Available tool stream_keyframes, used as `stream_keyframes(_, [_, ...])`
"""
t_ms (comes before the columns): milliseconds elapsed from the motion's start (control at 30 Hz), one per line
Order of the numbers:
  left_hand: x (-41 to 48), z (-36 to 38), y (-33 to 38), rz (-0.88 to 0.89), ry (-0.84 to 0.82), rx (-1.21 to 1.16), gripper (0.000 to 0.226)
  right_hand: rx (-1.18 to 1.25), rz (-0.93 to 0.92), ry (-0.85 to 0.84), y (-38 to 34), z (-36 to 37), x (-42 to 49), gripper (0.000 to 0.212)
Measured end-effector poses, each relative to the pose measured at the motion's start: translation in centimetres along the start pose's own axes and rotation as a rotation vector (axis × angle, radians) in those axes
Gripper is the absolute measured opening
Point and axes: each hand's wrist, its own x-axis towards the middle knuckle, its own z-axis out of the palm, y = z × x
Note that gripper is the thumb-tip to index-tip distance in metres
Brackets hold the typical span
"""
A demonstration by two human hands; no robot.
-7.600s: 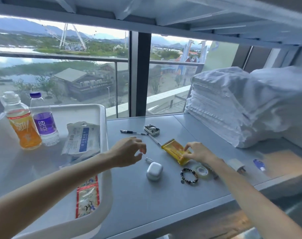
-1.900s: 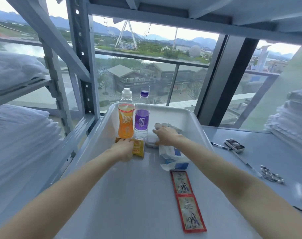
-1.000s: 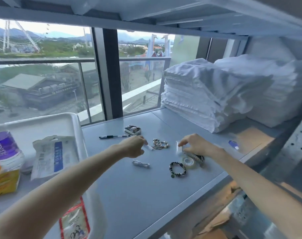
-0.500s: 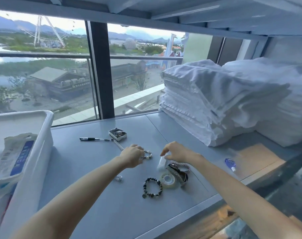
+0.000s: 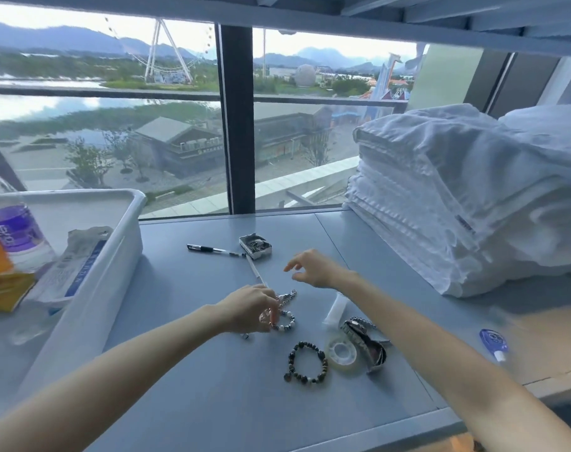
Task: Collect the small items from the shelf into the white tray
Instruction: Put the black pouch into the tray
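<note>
Grey shelf by a window, white tray at its left edge; left hand pinches a bracelet, right hand empty, fingers apart.

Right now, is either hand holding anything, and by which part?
The left hand pinches the silver beaded bracelet at its left edge; the right hand holds nothing.

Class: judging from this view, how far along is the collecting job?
Done: a purple-label bottle and a white packet sit in the white tray. In hand: the left hand pinches a pale bead bracelet; the right hand hovers open. Left on the shelf: pen, small tin, dark bracelet, tape roll, watch.
</note>
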Motion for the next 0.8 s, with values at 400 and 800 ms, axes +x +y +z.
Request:
stream_keyframes(400, [-6.2, -3.4, -4.6, -0.212, -0.023, 0.086, 0.031, -0.094, 0.009, -0.043, -3.5, 3.2, 9.5, 0.041])
stream_keyframes(800, [-6.5, -5.3, -5.7, -0.208, 0.028, 0.082, 0.028, 0.121, 0.327, 0.180, -1.0, 3.9, 7.8, 0.036])
